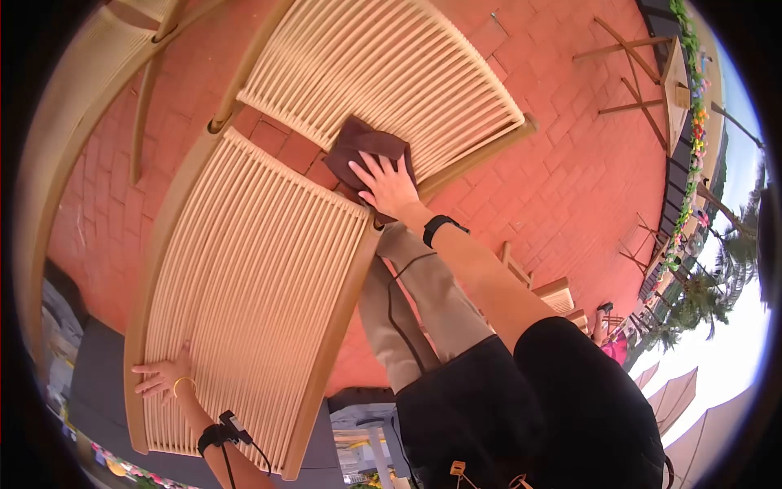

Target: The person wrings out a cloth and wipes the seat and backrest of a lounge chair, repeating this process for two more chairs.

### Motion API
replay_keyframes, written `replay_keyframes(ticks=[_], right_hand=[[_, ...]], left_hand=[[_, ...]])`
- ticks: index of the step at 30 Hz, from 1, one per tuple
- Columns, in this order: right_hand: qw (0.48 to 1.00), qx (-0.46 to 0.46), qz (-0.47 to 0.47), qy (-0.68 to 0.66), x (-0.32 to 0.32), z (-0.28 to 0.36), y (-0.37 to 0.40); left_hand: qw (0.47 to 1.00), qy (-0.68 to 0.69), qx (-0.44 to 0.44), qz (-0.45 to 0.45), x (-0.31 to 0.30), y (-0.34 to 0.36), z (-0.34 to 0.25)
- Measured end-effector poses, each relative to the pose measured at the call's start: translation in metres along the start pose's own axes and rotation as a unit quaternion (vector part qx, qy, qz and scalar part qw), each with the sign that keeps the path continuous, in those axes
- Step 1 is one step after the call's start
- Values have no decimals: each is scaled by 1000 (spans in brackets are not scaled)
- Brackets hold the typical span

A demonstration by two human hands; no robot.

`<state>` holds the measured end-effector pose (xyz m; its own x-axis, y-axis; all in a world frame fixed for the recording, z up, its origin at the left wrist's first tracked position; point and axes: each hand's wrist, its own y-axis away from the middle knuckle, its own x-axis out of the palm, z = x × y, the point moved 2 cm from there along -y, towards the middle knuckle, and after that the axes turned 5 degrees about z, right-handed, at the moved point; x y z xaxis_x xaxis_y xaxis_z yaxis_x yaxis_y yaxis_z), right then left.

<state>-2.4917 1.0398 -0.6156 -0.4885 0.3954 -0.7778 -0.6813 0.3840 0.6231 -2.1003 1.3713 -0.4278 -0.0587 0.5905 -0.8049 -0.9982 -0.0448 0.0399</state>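
Note:
My right hand [387, 186], with a black band on the wrist, presses on a dark brown cloth [371, 140]. Its fingers are stretched out and apart over the cloth. The bunched cloth lies where the seat and the backrest of a lounge chair meet, covering part of the gap between them. Tan cords run across the chair's two panels [252, 236], set in a brown frame [155, 269]. Toward the far end of the lower panel, my left hand [165, 375] rests with spread fingers on the cords and the frame edge. It wears a thin yellow bracelet and a strapped device.
Another corded chair [90, 106] stands along the left side. Red brick paving [505, 187] lies underneath. A folding wooden table [674, 98] is at the upper right, near a flower-trimmed railing [696, 138]. My legs [432, 293] are close beside the chair frame.

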Motion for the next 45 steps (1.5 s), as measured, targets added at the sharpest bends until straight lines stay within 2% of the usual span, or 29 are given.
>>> replay_keyframes(ticks=[1, 2, 5, 7, 8, 9, 10, 11, 13, 15, 16, 19, 21, 23, 25, 27, 28, 30, 31, 33, 34, 37, 38, 39, 41, 42, 44, 45], right_hand=[[996, -82, -7, 28, 10, 10, 2], [967, -215, 43, 130, 18, 13, 8], [970, -228, 25, 76, 7, -22, 23], [984, -176, -18, 5, -18, -67, 28], [991, -121, -44, 33, -33, -89, 31], [993, -66, -71, 64, -52, -113, 32], [990, 5, -93, 108, -72, -136, 30], [980, 75, -111, 150, -87, -155, 29], [948, 210, -221, 94, -107, -178, 17], [833, 409, -372, -25, -103, -182, -17], [818, 441, -364, -60, -115, -165, -33], [837, 458, -295, -43, -108, -91, -88], [837, 448, -305, -77, -80, -55, -106], [902, 370, -188, -114, -53, -7, -106], [950, 229, -42, -210, -28, 47, -92], [980, 70, 47, -183, -3, 82, -69], [979, 73, 45, -183, 7, 76, -65], [954, 97, 77, -274, 24, 55, -45], [982, 38, 91, -163, 1, 52, -39], [973, 67, 142, -169, -8, 49, -43], [993, 55, 84, -67, -5, 53, -42], [992, 64, 95, -61, 18, 55, -46], [996, 58, 63, -36, 23, 54, -44], [985, 51, 132, -94, 9, 50, -43], [995, -46, 67, -62, 2, 44, -28], [995, -48, 63, -55, -12, 39, -25], [983, -3, -71, -169, -60, 23, -16], [975, 26, -91, -203, -95, 6, -17]], left_hand=[[1000, -10, 0, 5, -1, 6, 3], [999, -22, -2, 25, -4, 6, 3], [994, -75, -50, 69, -24, 6, -16], [981, -183, 6, 62, -26, 4, -19], [981, -182, 4, 60, -43, 7, -25], [959, -187, 209, 35, -67, 16, -42], [896, -183, 406, 8, -80, 23, -60], [905, -144, 399, -16, -82, 18, -75], [915, -103, 388, -38, -88, 2, -115], [918, -47, 324, 223, -92, -21, -150], [918, -47, 322, 226, -91, -25, -160], [897, -104, 373, 214, -88, -34, -188], [892, -80, 379, 232, -87, -35, -188], [892, -74, 375, 242, -86, -35, -188], [892, -65, 374, 244, -87, -33, -188], [897, -55, 369, 236, -91, -33, -189], [897, -54, 372, 234, -91, -33, -190], [897, -59, 366, 240, -90, -33, -188], [896, -62, 369, 239, -92, -33, -188], [894, -46, 367, 254, -93, -32, -189], [895, -46, 364, 254, -90, -34, -190], [893, -51, 375, 244, -83, -39, -186], [892, -49, 380, 238, -83, -38, -187], [891, -48, 387, 234, -83, -37, -187], [889, -49, 392, 232, -80, -39, -185], [889, -46, 395, 227, -80, -41, -186], [890, -43, 384, 242, -85, -39, -187], [889, -47, 377, 256, -87, -37, -187]])
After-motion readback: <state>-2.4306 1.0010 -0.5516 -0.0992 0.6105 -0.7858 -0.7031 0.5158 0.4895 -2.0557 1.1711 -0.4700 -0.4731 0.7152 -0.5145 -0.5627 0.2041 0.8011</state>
